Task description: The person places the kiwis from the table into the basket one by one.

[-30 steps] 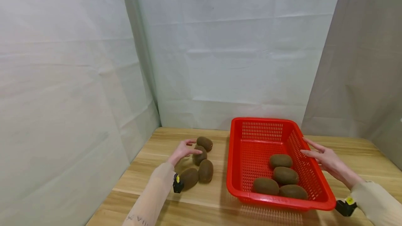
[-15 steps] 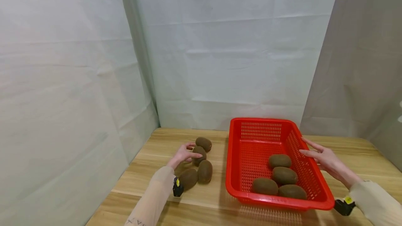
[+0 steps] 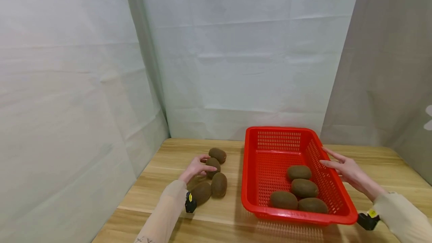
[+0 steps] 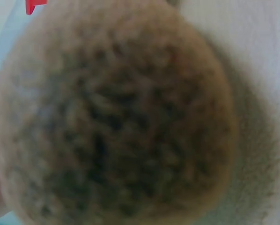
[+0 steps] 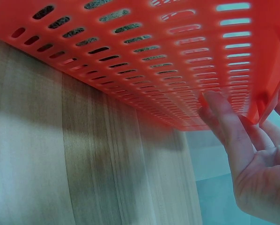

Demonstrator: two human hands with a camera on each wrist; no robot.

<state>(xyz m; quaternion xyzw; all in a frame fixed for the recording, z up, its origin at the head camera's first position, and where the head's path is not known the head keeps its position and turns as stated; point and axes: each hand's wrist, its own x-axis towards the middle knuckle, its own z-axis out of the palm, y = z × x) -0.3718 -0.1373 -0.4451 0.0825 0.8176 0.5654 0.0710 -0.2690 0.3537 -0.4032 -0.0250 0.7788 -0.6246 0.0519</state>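
On the left of the wooden table, my left hand [image 3: 195,168] curls its thumb and fingers round a brown fuzzy kiwi [image 3: 213,166]. Another kiwi [image 3: 217,155] lies just beyond it, and two more, an upright one [image 3: 219,185] and a tilted one [image 3: 201,193], lie nearer me beside the wrist. A blurred kiwi [image 4: 116,117] fills the left wrist view. To the right stands a red perforated plastic basket [image 3: 248,168] with several kiwis [image 3: 304,188] at its near right. My right hand [image 3: 349,170] grips the basket's right rim, some fingers against the outer wall [image 5: 144,61].
The wooden tabletop [image 3: 168,156] runs back to white hanging cloth [image 3: 249,66] behind. More cloth [image 3: 77,104] hangs along the left, and greyer cloth [image 3: 374,85] at the right. Between the loose kiwis and the basket lies a strip of bare wood.
My left fingers have closed in around the middle kiwi, the thumb coming down onto it. My right hand keeps its place on the basket rim. The whole view has shifted slightly.
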